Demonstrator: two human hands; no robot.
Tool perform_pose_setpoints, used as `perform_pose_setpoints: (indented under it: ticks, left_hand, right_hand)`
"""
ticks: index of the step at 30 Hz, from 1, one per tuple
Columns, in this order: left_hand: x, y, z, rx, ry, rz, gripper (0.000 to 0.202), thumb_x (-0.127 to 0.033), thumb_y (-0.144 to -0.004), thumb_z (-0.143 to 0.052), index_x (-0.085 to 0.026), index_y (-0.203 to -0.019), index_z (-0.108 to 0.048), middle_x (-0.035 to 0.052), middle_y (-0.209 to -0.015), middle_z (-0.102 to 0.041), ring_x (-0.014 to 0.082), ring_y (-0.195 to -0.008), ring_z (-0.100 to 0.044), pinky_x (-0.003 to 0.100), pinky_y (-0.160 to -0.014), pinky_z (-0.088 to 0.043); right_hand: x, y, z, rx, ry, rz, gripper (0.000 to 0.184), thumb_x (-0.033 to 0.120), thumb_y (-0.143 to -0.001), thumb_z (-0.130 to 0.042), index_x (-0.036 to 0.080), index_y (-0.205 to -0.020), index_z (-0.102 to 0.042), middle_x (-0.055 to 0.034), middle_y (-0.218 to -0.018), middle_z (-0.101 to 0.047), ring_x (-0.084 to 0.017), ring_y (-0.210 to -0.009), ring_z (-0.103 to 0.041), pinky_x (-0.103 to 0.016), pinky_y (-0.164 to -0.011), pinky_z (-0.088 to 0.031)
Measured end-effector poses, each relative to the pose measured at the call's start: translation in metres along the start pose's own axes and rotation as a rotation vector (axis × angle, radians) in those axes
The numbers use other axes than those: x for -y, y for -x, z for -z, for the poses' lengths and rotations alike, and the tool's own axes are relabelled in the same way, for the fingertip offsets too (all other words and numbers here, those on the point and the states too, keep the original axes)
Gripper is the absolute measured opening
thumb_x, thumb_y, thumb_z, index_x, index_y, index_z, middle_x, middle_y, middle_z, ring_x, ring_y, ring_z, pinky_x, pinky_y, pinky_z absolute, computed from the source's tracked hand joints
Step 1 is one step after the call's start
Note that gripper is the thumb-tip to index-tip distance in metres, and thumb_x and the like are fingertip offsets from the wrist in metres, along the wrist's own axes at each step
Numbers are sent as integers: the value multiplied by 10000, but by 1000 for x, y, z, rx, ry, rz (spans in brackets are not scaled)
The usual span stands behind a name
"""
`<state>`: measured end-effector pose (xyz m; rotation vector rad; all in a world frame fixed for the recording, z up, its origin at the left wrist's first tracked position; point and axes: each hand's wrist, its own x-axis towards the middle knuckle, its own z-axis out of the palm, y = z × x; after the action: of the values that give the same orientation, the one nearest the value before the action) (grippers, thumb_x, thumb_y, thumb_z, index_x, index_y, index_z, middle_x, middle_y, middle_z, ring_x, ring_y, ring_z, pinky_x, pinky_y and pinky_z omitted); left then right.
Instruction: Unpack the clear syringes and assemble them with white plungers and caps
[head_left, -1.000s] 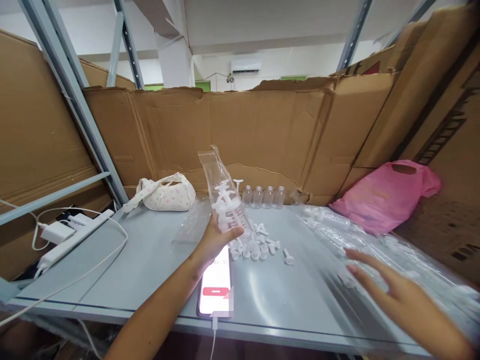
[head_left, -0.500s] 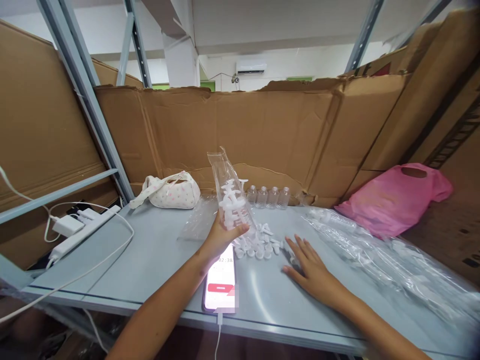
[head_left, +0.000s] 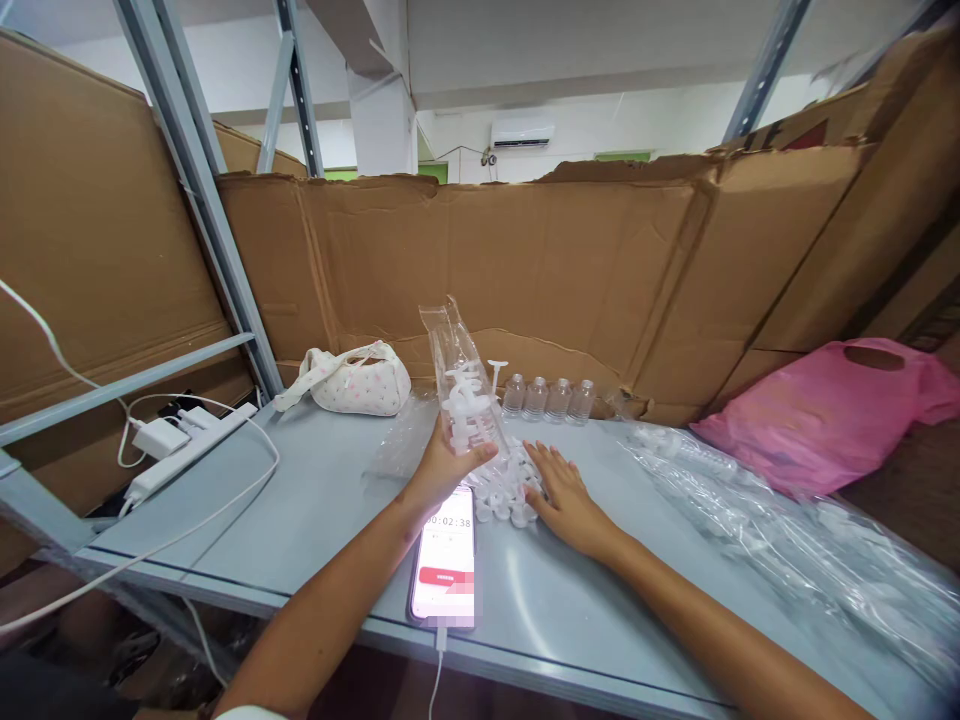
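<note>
Two hands work at the middle of the counter (head_left: 300, 520). The left hand (head_left: 442, 470) is closed in a grip around the lower part of a clear plastic bag (head_left: 461, 385), thumb across the front and fingers hidden behind it. The bag stands nearly upright, its long axis running up and a little away from the person, with the open mouth at the top and small white plastic pieces (head_left: 466, 400) bunched inside just above the grip.

The right hand (head_left: 566, 495) lies flat on the counter with its fingers spread and pinching nothing. Its fingertips touch the right edge of a loose pile of white caps (head_left: 506, 495), which sits directly below the bag, between the two hands. The pile lies to the left of the right hand and just right of the left wrist, so the right hand is the nearer free one; the bag's mouth is well above the pile.

A phone (head_left: 446, 555) with a lit screen rests on the counter under the left wrist, a cable running from its near end. Behind the pile a row of small clear bottles (head_left: 547, 398) stands against the cardboard wall (head_left: 525, 260). To the left lie a spotted white pouch (head_left: 360, 382) and a white power strip (head_left: 191, 450) with chargers. To the right, sheets of clear plastic film (head_left: 765, 520) spread across the counter, and a pink bag (head_left: 825, 415) lies beyond them.
</note>
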<state>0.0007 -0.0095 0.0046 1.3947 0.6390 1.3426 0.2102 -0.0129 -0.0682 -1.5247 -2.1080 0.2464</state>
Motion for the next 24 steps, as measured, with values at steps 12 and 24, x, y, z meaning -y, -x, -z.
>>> perform_pose_setpoints:
  ticks: [12, 24]
  left_hand:
    - [4, 7, -12, 51, 107, 0, 809, -349, -643, -750, -234, -1316, -316, 123, -1256, -513, 260, -1140, -514, 409, -958, -410]
    - [-1, 7, -11, 44, 160, 93, 886, -279, -678, -730, -360, -1375, -189, 108, -1325, -435, 156, -905, -597, 360, -823, -488]
  right_hand:
    - [48, -15, 47, 141, -740, 232, 728, 437, -759, -625, 278, -1381, -281, -88, -1421, -376, -253, -1254, -415, -435, -1014, -374]
    - [27, -4, 57, 35, -1116, -81, 491, 332, -698, -707, 263, -1160, -554, -46, -1092, -618, -214, -834, -647, -368, -760, -499]
